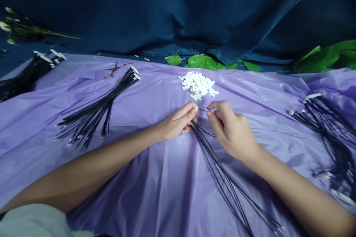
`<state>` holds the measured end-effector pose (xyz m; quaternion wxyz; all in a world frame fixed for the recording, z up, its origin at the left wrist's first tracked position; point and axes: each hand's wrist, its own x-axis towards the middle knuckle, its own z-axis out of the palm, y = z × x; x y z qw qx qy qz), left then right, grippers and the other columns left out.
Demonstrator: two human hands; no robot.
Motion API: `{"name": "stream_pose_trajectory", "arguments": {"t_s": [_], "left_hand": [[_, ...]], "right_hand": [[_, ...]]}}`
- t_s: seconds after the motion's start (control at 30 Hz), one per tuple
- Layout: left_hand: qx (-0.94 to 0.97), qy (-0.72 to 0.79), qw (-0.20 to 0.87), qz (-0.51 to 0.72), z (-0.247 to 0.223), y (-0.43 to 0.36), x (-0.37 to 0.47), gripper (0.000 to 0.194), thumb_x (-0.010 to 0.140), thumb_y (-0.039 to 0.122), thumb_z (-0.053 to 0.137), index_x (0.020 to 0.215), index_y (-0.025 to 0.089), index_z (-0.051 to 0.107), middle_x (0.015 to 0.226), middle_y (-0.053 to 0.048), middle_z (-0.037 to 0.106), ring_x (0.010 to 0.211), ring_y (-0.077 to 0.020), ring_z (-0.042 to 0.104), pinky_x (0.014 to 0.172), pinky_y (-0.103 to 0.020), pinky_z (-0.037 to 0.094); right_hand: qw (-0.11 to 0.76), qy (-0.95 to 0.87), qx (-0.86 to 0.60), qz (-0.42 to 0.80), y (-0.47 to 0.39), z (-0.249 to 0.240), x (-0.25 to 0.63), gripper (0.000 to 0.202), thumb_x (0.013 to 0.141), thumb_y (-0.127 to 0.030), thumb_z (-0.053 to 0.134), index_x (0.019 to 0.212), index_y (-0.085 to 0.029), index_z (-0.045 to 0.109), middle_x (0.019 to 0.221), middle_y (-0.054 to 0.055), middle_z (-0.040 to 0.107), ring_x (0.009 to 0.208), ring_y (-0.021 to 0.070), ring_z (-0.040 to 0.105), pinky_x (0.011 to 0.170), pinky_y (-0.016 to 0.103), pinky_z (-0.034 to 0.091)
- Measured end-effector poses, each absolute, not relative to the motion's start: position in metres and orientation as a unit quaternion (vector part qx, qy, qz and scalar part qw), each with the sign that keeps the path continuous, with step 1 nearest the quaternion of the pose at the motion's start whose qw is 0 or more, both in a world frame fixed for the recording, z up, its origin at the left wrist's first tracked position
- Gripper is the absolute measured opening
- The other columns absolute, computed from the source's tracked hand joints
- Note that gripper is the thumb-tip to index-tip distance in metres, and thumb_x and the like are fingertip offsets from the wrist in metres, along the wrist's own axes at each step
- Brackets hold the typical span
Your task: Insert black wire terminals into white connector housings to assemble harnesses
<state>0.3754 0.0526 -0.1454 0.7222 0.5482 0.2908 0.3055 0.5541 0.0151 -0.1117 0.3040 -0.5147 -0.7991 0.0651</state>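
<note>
My left hand (182, 120) is closed in a pinch on a small white connector (196, 109), with a thin black wire running out of it toward the right. Several long black wires (219, 170) hang from beneath that hand and trail down to the lower right, some with bare metal ends. Just to the right, my right hand (230, 127) pinches the end of a black wire between thumb and forefinger, a short gap from the connector. Directly beyond both hands lies a pile of white connectors (198, 83).
Purple plastic sheeting (167, 163) covers the surface. Bundles of black wires with white connectors lie at left (94, 111), far left (25, 74) and right (330, 133). Small scissors (112, 69) rest at the back left. Green leaves (205, 61) line the dark blue cloth (139, 14).
</note>
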Motion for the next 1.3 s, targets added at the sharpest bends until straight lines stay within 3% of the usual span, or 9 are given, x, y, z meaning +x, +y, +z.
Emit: {"name": "stream_pose_trajectory", "arguments": {"t_s": [0.13,0.47,0.8,1.07,1.3], "left_hand": [[0.549,0.284,0.725,0.303,-0.147,0.053,0.374,0.031,0.092,0.049,0.038,0.088,0.019,0.041,0.072,0.004,0.039,0.052,-0.0043,0.031,0.043,-0.016,0.026],[0.556,0.28,0.721,0.305,-0.148,0.054,0.374,0.031,0.093,0.049,0.037,0.088,0.019,0.041,0.072,0.004,0.039,0.053,-0.0045,0.033,0.043,-0.016,0.028],[0.562,0.284,0.716,0.301,-0.147,0.053,0.374,0.032,0.092,0.05,0.037,0.089,0.019,0.041,0.074,0.003,0.041,0.052,-0.0043,0.033,0.043,-0.016,0.029],[0.566,0.279,0.715,0.303,-0.147,0.053,0.375,0.032,0.092,0.05,0.037,0.087,0.019,0.041,0.074,0.003,0.041,0.052,-0.0044,0.033,0.043,-0.016,0.029],[0.571,0.277,0.711,0.304,-0.147,0.053,0.375,0.032,0.092,0.049,0.038,0.086,0.018,0.04,0.074,0.003,0.041,0.052,-0.0042,0.033,0.042,-0.017,0.028]], "right_hand": [[0.356,-0.795,-0.488,0.051,0.017,-0.122,0.554,0.005,0.089,-0.021,0.051,0.091,-0.019,0.054,0.061,-0.005,0.056,0.047,0.0063,0.048,0.051,0.018,0.035],[0.365,-0.789,-0.493,0.027,0.016,-0.122,0.551,0.01,0.088,-0.022,0.052,0.097,-0.017,0.054,0.054,-0.007,0.052,0.042,0.006,0.042,0.046,0.019,0.031],[0.367,-0.788,-0.494,0.006,0.016,-0.124,0.551,0.007,0.088,-0.021,0.05,0.093,-0.018,0.054,0.057,-0.005,0.057,0.044,0.0067,0.048,0.047,0.019,0.032],[0.357,-0.807,-0.461,-0.094,0.018,-0.13,0.551,0.003,0.086,-0.015,0.052,0.085,-0.017,0.054,0.051,-0.008,0.048,0.04,0.0049,0.042,0.044,0.02,0.026],[0.331,-0.808,-0.436,-0.219,0.023,-0.13,0.55,0.012,0.087,-0.017,0.051,0.076,-0.018,0.055,0.047,-0.007,0.047,0.04,0.0061,0.043,0.045,0.023,0.024]]}}
